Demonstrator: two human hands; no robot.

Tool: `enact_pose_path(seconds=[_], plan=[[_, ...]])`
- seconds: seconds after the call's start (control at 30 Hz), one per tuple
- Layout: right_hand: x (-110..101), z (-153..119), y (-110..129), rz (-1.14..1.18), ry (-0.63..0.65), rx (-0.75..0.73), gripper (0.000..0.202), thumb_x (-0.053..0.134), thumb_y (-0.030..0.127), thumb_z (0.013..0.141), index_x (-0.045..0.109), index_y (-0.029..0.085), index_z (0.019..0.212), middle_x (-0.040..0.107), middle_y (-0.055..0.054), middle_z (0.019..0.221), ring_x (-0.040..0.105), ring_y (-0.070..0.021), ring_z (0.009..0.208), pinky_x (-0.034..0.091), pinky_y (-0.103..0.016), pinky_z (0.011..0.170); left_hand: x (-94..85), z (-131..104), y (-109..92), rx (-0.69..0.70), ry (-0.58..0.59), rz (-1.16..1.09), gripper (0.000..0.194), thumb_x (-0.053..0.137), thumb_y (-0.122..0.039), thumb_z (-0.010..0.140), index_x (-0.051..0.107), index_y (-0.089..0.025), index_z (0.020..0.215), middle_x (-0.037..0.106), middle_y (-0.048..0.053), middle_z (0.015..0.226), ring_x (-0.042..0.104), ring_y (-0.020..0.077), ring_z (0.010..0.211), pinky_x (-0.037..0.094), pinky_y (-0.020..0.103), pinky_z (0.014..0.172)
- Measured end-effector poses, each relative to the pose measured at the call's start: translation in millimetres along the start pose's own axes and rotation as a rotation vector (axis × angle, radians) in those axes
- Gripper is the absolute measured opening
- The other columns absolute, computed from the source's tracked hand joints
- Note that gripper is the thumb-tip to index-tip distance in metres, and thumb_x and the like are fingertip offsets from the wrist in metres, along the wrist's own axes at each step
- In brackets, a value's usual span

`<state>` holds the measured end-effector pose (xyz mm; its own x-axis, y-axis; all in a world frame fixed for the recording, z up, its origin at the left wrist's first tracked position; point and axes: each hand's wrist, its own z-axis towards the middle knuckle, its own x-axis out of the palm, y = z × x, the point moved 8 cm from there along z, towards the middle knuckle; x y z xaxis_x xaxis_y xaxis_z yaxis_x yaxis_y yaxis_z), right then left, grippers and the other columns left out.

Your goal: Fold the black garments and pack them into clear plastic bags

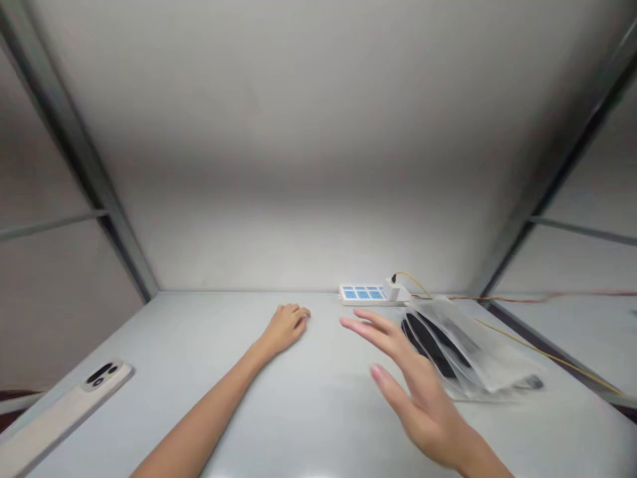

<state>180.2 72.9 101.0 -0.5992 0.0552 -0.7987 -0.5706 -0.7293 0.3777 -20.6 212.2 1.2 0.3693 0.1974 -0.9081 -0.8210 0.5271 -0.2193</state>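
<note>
My left hand [287, 326] rests on the pale tabletop [308, 392], fingers loosely bent and thumb a little apart, with nothing seen in it. In the air to the right is my right hand [409, 384], its fingers and thumb spread and nothing between them. Just beyond its fingertips, against the back wall, lies a white power strip [365, 295] with blue-marked sockets. Nearest to the right hand are clear plastic bags [490, 352] with flat black things [432, 342] inside; their kind cannot be made out.
A white charger [393, 289] sits in the strip, with a yellow cable [415, 283] running off right. At the left edge lies a long, pale phone-like object [70, 415] with a camera block. Metal posts [124, 239] and panels frame both sides.
</note>
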Motion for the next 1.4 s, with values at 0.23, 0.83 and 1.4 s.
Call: enact_pose_path(seconds=[0.23, 0.83, 1.4], plan=[[108.7, 73.1, -81.2, -0.028, 0.153, 0.008, 0.072, 0.053, 0.030, 0.095, 0.028, 0.013, 0.160, 0.030, -0.014, 0.166, 0.022, -0.0327, 0.154, 0.025, -0.051, 0.126, -4.8, -6.5, -33.9, 0.263, 0.063, -0.016, 0.042, 0.053, -0.019, 0.096, 0.058, -0.024, 0.137, 0.065, 0.008, 0.135, 0.057, 0.0236, 0.127, 0.044, 0.039, 0.111], [131.4, 71.1, -105.1, -0.141, 0.246, 0.066, 0.066, 0.044, 0.049, 0.103, 0.035, 0.014, 0.158, 0.033, -0.017, 0.163, 0.027, -0.0311, 0.153, 0.019, -0.054, 0.126, 19.7, -12.5, 2.4, 0.064, 0.238, 0.053, 0.057, 0.032, -0.057, 0.106, 0.026, -0.040, 0.159, 0.029, 0.003, 0.166, 0.026, 0.0317, 0.154, 0.023, 0.061, 0.123], [133.8, 67.8, -107.5, -0.144, 0.267, 0.059, 0.067, 0.038, 0.056, 0.104, 0.036, 0.016, 0.158, 0.031, -0.015, 0.164, 0.025, -0.0303, 0.154, 0.017, -0.053, 0.126, 24.4, -12.9, 9.6, 0.054, 0.226, 0.115, 0.059, 0.031, -0.060, 0.105, 0.022, -0.042, 0.160, 0.024, 0.005, 0.168, 0.023, 0.0317, 0.155, 0.020, 0.059, 0.122]])
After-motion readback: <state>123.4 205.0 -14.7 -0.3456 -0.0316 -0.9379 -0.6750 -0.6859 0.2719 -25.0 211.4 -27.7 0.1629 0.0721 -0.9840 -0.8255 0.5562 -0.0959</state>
